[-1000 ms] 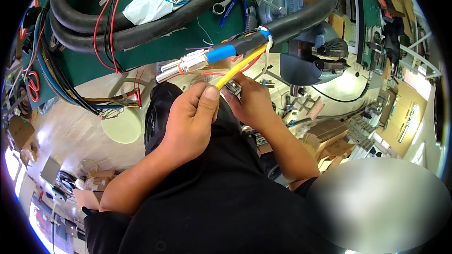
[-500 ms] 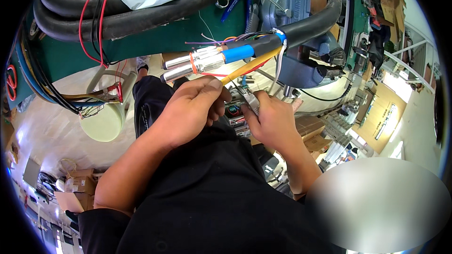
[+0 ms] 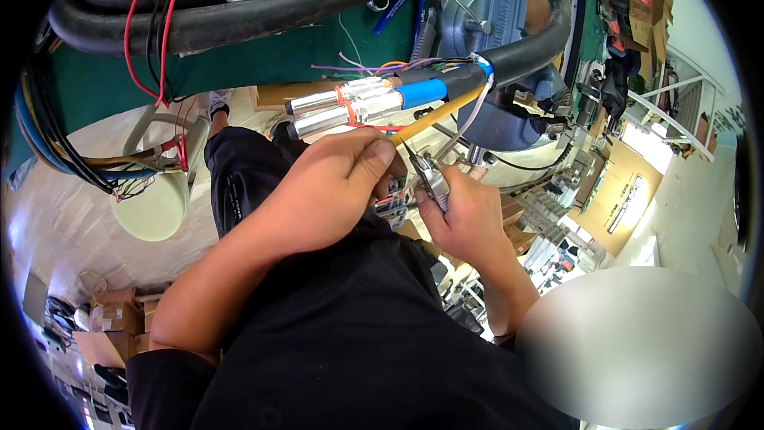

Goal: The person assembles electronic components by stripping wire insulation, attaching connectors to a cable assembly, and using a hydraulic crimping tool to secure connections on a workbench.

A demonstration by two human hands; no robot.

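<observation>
Right hand [image 3: 465,211] drawn back; metal tool [image 3: 434,181] now shows its tip beside yellow cable [image 3: 438,117].
Left hand [image 3: 338,179] pinches the cable below the silver connectors [image 3: 350,109]; right fingers grip the tool, apparently gaining clearer working room.

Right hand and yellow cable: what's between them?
In the head view, the metal tool gripped in the right hand, its pointed tip angled toward the yellow cable; contact unclear.

The top [image 3: 342,326] is black and short-sleeved, the trousers [image 3: 243,163] dark.
</observation>
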